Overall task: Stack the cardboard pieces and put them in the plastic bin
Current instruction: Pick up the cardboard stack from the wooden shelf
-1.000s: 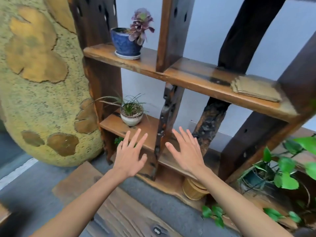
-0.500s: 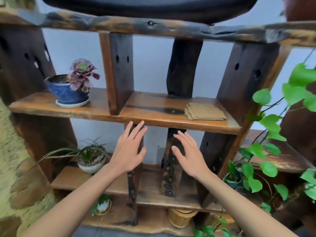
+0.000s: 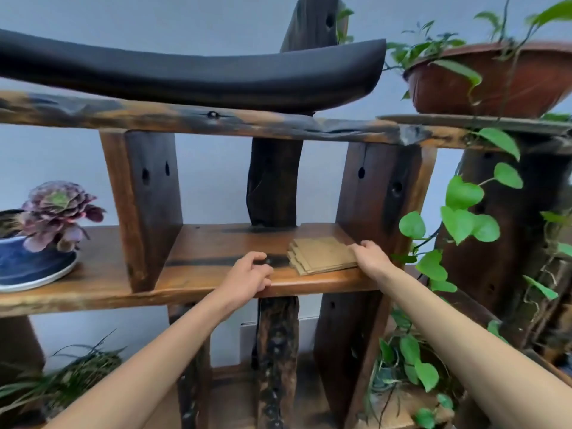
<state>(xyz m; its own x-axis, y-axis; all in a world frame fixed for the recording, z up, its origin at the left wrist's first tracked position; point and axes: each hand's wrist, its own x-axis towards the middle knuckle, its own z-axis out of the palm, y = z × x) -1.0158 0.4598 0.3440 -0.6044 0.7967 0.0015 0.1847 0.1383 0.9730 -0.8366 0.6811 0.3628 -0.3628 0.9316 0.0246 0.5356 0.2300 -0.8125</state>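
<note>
A small stack of brown cardboard pieces (image 3: 322, 254) lies on the middle wooden shelf (image 3: 216, 252), near the right upright. My right hand (image 3: 370, 255) rests on the stack's right edge, fingers curled over it. My left hand (image 3: 247, 278) sits on the shelf's front edge just left of the stack, fingers bent, apart from the cardboard. No plastic bin is in view.
A blue pot with a purple succulent (image 3: 46, 236) stands at the left on the same shelf. A black curved object (image 3: 192, 75) lies on the top shelf. A brown planter (image 3: 495, 78) and trailing green leaves (image 3: 464, 212) crowd the right side. Thick uprights bound the compartment.
The view has tilted up from the lower shelves. Both hands rose and reached forward: the right one now touches the cardboard stack, the left one landed on the shelf edge.
</note>
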